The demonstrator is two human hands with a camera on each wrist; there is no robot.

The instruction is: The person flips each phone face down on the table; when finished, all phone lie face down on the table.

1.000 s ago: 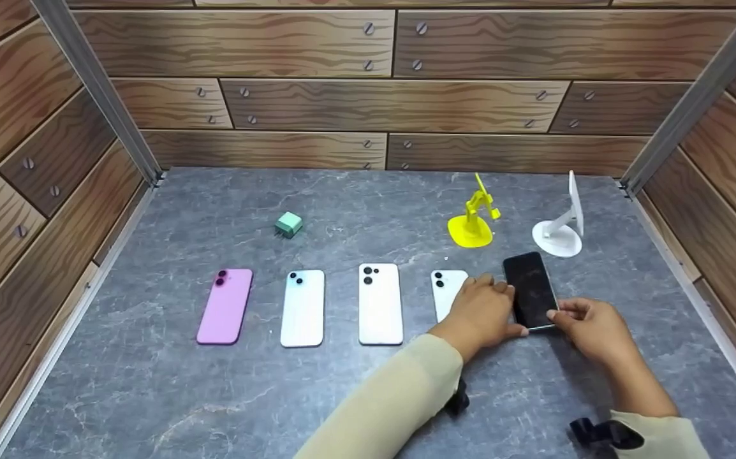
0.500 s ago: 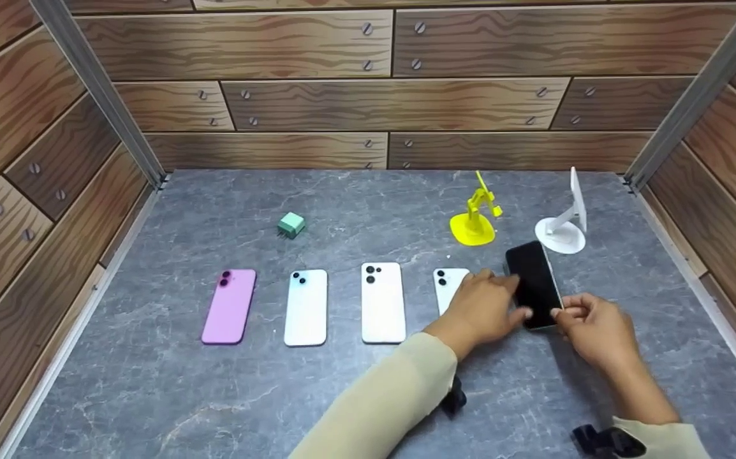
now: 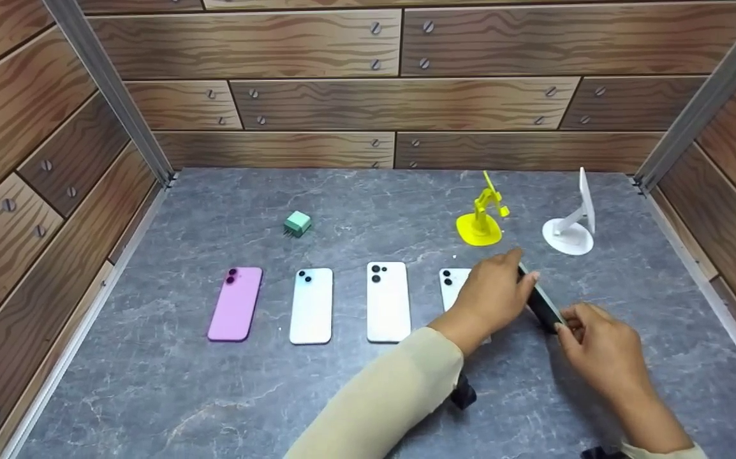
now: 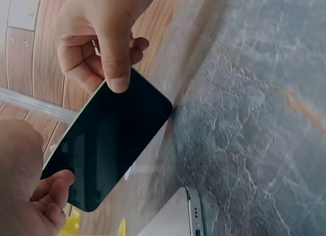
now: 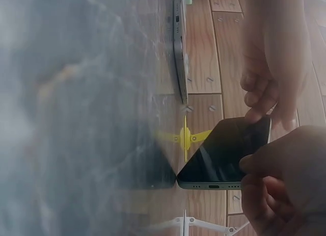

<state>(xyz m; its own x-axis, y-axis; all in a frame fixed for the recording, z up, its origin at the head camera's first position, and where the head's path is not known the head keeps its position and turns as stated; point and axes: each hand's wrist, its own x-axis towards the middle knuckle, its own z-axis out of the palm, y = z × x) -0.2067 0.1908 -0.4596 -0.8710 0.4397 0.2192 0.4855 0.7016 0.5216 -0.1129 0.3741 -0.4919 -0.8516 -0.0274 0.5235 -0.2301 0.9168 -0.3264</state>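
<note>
A black-screened smartphone (image 3: 541,305) stands tipped up on its long edge between both hands. My left hand (image 3: 494,288) pinches its far end, thumb and fingers at the edge in the left wrist view. My right hand (image 3: 605,347) pinches the near end, with the thumb on the dark screen (image 4: 119,139). One lower corner of the phone (image 5: 224,157) meets the tabletop in the right wrist view. Under the left hand lies a white phone (image 3: 452,287), back up, its lower part mostly hidden by the hand.
To the left lie a white phone (image 3: 388,303), a pale blue phone (image 3: 311,306) and a pink phone (image 3: 235,306), backs up. Behind them sits a green charger plug (image 3: 297,223). A yellow phone stand (image 3: 479,229) and a white phone stand (image 3: 567,236) are at the back right.
The black-screened phone has gone from lying nearly flat, screen up, to standing on edge. My left hand has shifted up to its far end and grips it there; the right keeps its pinch.
</note>
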